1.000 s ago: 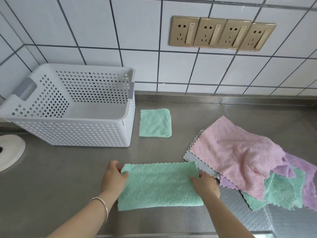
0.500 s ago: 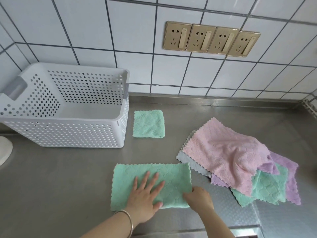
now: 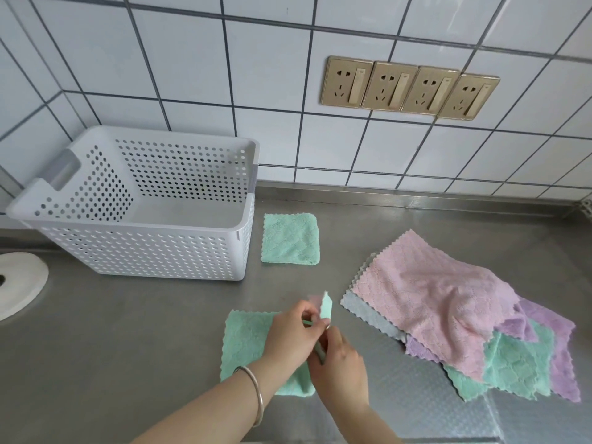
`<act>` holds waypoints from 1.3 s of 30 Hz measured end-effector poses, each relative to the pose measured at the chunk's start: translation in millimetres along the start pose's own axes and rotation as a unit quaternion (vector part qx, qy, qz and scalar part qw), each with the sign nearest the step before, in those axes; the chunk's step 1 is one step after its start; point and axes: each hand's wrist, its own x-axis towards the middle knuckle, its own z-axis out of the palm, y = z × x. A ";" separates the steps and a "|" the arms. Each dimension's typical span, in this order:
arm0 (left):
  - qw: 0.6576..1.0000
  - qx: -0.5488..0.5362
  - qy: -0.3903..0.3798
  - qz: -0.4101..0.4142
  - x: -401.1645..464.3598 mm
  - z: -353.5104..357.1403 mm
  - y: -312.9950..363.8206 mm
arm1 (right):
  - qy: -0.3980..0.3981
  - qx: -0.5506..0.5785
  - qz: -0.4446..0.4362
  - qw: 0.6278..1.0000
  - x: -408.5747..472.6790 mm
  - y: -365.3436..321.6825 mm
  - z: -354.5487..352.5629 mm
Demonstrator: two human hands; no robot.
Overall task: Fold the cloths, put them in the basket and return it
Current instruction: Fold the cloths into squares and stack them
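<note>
A green cloth (image 3: 246,338) lies half-folded on the steel counter in front of me. My left hand (image 3: 296,334) pinches its raised right edge, and a corner sticks up above the fingers. My right hand (image 3: 341,363) grips the same edge lower down. A folded green cloth (image 3: 290,238) sits beside the white perforated basket (image 3: 144,251), which holds no cloths. To the right lies a loose pile of cloths, a pink cloth (image 3: 426,296) on top.
A white round object (image 3: 19,283) lies at the left edge. Gold wall sockets (image 3: 407,88) sit on the tiled wall behind. A textured mat (image 3: 416,395) covers the counter under the pile.
The left hand left its flat press on the cloth and now pinches the right edge. Both hands have lifted that edge up and toward the left.
</note>
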 end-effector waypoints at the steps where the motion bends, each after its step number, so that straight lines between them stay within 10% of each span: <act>1: 1.000 0.001 0.004 -0.020 0.8 -2.3 -2.3 | -0.006 -0.004 -0.021 1.000 -0.1 -3.7 0.3; 10: 0.995 -0.024 0.073 -0.065 4.0 -27.6 -14.5 | 0.064 0.044 -0.275 0.958 -7.5 -9.7 21.2; 23: 0.985 0.073 0.078 -0.134 -0.7 -74.8 -83.2 | -0.126 -0.125 -0.207 0.962 -8.4 10.0 74.2; 39: 0.968 -0.015 0.132 -0.215 -5.6 -77.6 -125.6 | -0.109 -0.171 -0.262 0.943 -11.5 0.5 87.9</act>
